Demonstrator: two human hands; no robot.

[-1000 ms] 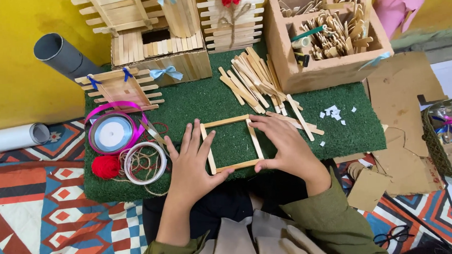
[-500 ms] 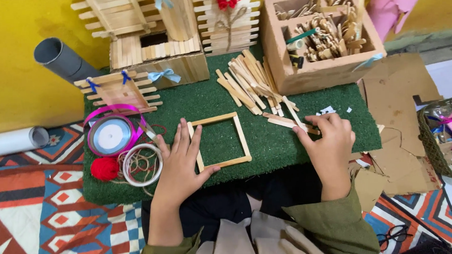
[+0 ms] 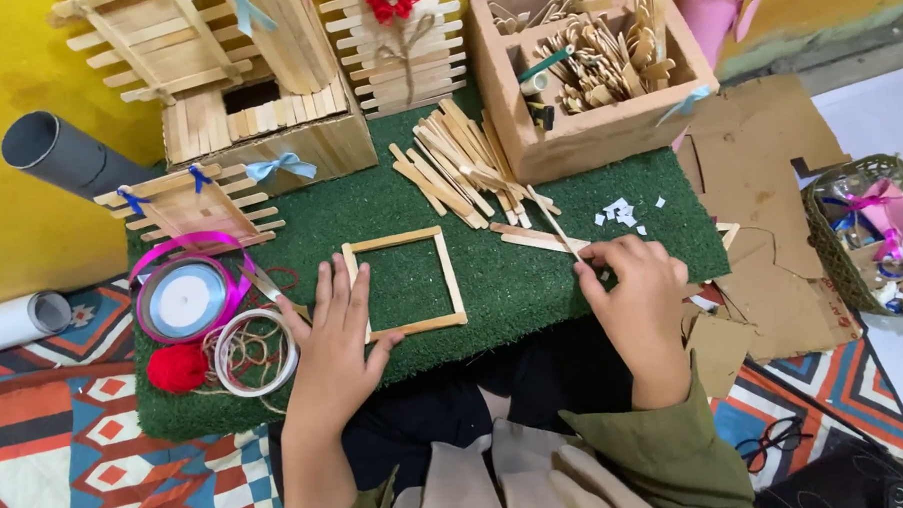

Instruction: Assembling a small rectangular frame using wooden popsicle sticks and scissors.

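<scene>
A square frame of wooden sticks (image 3: 404,282) lies flat on the green turf mat (image 3: 533,281). My left hand (image 3: 336,338) rests flat on the frame's left side, fingers spread. My right hand (image 3: 635,288) is to the right of the frame and pinches a thin wooden stick (image 3: 554,222) that slants up and left. Two more sticks (image 3: 531,239) lie on the mat just beneath it. A loose pile of sticks (image 3: 458,164) sits behind the frame.
A wooden box of sticks (image 3: 590,64) stands at back right, a stick-built house (image 3: 236,86) at back left. Ribbon spool (image 3: 185,298), twine coil (image 3: 253,351) and red pompom (image 3: 177,368) lie left. Cardboard scraps (image 3: 771,223) and a basket (image 3: 876,229) are right.
My right hand left the frame, moved right and took hold of a thin stick. My left hand has stayed on the frame's left side.
</scene>
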